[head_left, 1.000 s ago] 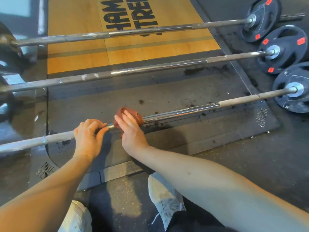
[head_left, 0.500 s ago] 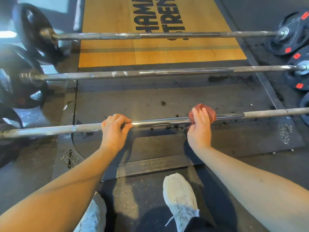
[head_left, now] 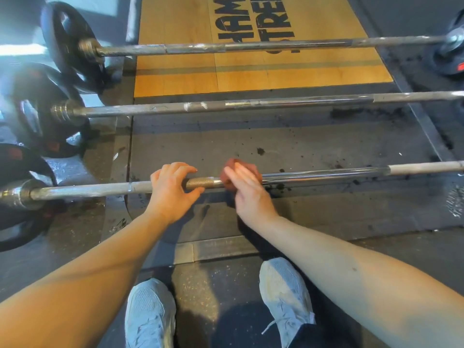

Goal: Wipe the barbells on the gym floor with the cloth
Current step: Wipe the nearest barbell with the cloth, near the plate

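Three barbells lie side by side on the gym floor. The nearest barbell (head_left: pixel 313 175) runs across the middle of the view. My left hand (head_left: pixel 173 189) curls over its shaft left of centre, thumb underneath. A reddish-brown cloth (head_left: pixel 254 169) is wrapped round the same shaft just to the right, and my right hand (head_left: pixel 248 194) grips it round the bar. A short knurled stretch of bar shows between the two hands. The middle barbell (head_left: pixel 251 105) and the far barbell (head_left: pixel 251 46) lie beyond, untouched.
Black weight plates (head_left: pixel 62 46) sit on the bars' left ends, and one plate (head_left: pixel 452 54) shows at the far right. A wooden platform (head_left: pixel 251 76) with black lettering lies under the far bar. My two pale shoes (head_left: pixel 283 292) stand on the dark rubber floor.
My right hand has slid the cloth left along the nearest bar, back close to my left hand. The view has shifted, showing more of the left plates.
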